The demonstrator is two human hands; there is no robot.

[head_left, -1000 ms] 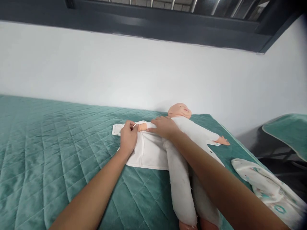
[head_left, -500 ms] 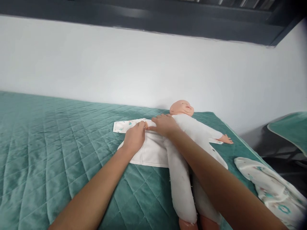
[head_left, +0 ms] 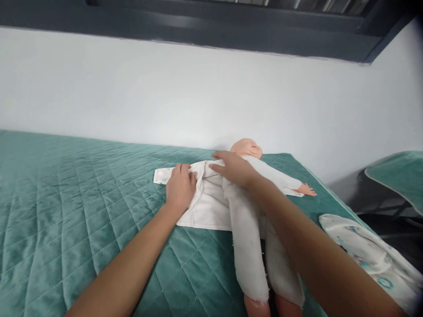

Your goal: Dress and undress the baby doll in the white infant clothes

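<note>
A baby doll with a white cloth body lies on its back on the green quilted cover. A white baby top is spread beneath and beside it, and its printed sleeve reaches out to the left. My left hand is closed round that sleeve, with its fingertips partly hidden. Over the doll's shoulder on that side is my right hand, thumb and fingers apart, close to the top's fabric. The doll's arm on this side is hidden; its other arm stretches out to the right.
The green quilted cover runs back to a white wall. A folded printed baby garment lies near the right edge. Beyond that edge stands another green-covered surface. A dark window frame crosses above.
My left hand has shifted left along the sleeve and wrapped round it. My right hand has lifted off its pinch and opened. White fabric now covers the doll's arm between my hands.
</note>
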